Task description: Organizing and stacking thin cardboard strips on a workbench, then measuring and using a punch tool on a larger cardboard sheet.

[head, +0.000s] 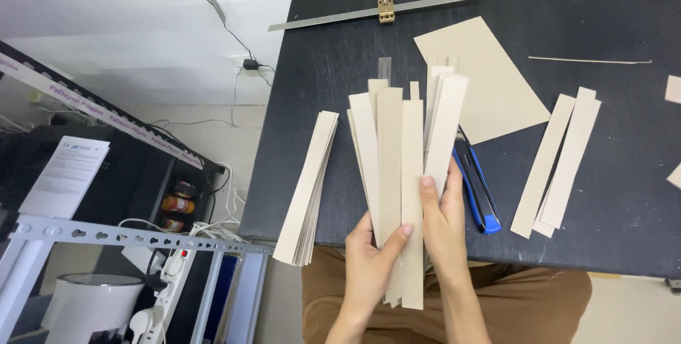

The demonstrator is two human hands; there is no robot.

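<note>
Two hands hold one fan of grey card strips over the near table edge. Your left hand wraps the bottom from below, thumb across the front, and your right hand pinches the side — likely so the strips stay spread, not slipping. Another strip stack hangs off the black table, beside a blue knife. White wall, metal shelf — left side.

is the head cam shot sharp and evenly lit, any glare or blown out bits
Head view: the cardboard strips fanned in the left hand and right hand look sharp, with no motion blur; soft, even light on the dark table, shadows faint; the white wall at upper left is nearly washed out; the metal ruler shows only a mild sheen.
</note>
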